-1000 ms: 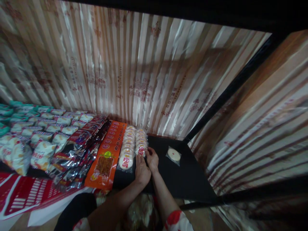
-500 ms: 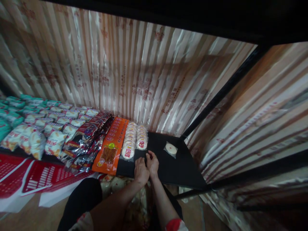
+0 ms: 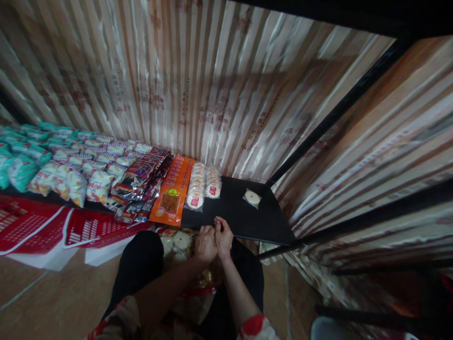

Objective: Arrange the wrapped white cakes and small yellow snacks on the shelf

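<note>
My left hand [image 3: 206, 244] and my right hand [image 3: 223, 237] are side by side and touching, at the front edge of the black shelf [image 3: 230, 215]. The left fingers are curled together, and what they hold, if anything, is hidden. On the right hand, thumb and forefinger are pinched; nothing between them can be made out. Beyond the hands stand two rows of round white wrapped crackers [image 3: 196, 196]. One single wrapped cracker [image 3: 252, 197] lies apart to the right. Below, between my knees, is a clear bag of wrapped crackers [image 3: 181, 241].
Left of the crackers lie an orange snack pack [image 3: 171, 200], dark red foil packets [image 3: 139, 177], white snack bags [image 3: 101, 185] and green bags [image 3: 23, 172]. Red printed sheeting [image 3: 83, 226] hangs below. A black post [image 3: 329, 118] slants up at the right.
Both hands have drawn back from over the shelf to its front edge, still together. The view has tilted down, showing more of the bag and floor. The laid-out crackers look unchanged.
</note>
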`<state>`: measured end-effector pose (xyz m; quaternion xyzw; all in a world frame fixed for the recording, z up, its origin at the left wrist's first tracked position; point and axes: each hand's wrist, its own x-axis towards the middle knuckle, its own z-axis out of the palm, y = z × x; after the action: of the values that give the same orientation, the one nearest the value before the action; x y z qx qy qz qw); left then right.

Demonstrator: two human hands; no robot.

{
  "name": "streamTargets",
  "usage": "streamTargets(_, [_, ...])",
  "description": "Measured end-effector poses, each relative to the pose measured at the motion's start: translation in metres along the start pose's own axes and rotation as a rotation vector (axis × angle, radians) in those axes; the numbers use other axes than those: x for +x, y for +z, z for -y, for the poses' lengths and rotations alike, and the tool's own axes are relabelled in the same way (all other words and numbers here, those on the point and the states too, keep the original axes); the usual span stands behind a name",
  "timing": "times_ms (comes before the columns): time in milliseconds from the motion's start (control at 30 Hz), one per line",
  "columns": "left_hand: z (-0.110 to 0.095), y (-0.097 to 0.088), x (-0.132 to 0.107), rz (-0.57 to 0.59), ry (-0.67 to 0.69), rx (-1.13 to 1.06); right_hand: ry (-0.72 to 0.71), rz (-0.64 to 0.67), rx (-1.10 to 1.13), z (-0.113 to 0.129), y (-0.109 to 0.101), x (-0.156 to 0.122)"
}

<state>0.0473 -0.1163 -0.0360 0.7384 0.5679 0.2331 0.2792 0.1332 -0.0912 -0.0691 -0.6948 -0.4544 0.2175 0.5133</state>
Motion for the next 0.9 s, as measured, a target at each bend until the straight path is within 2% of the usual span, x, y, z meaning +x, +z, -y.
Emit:
streamTargets(133, [0.013,0.005,-0.017,0.059,-0.004,0.024,-0.004,0.056,-0.006,-0.009,-0.001,-0.025])
streamTargets(267, [0.025,0.015,-0.029,0.19,-0.036,0.033,-0.021,0.018,-0.229,-0.032,-0.006,-0.047])
streamTargets(433, [0.029,0.028,-0.036,0.313,-0.138,0.022,-0.075,-0.015,-0.437,-0.067,-0.016,-0.065])
streamTargets(600, [0.031,0.039,-0.036,0.343,-0.235,-0.056,-0.011,0.008,-0.583,-0.082,-0.022,-0.068])
streamTargets(900, [0.032,0.047,-0.029,0.325,-0.272,-0.109,-0.004,0.129,-0.577,-0.082,-0.018,-0.07])
